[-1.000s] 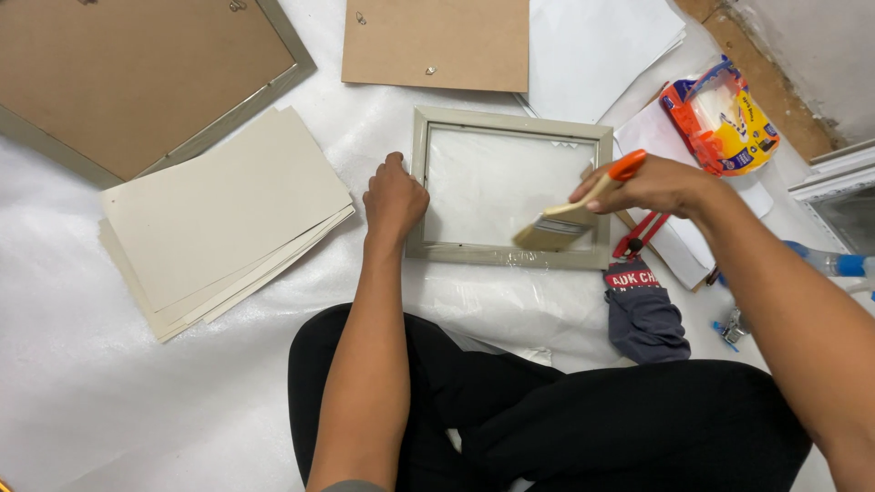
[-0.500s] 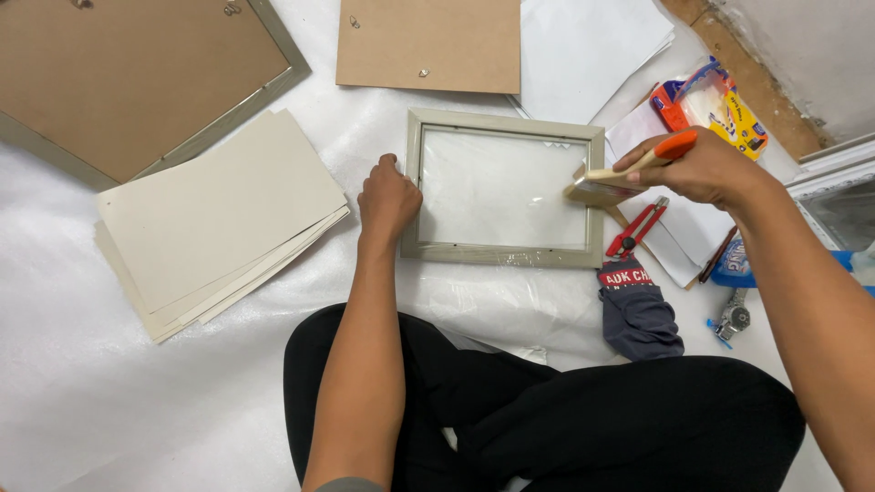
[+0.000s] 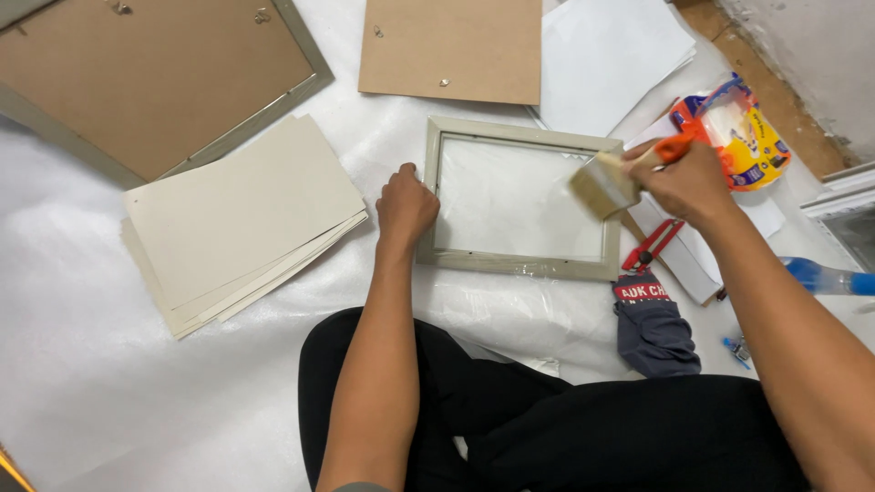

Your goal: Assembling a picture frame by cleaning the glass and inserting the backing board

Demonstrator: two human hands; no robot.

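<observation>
- Left hand [image 3: 406, 208] is lying clenched in a fist, pressing the pale grey-green frame's [image 3: 519, 264] left rail.
- Frame is lying flat on white sheeting [image 3: 109, 383], long axis left-right.
- Right hand [image 3: 688, 182] is grasping an orange-handled brush [image 3: 606, 185], bristles pointing left over the right rail.

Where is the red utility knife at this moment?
In the head view, the red utility knife lies right of the small grey frame, just below the right hand with the brush, above the dark folded cloth.
</observation>
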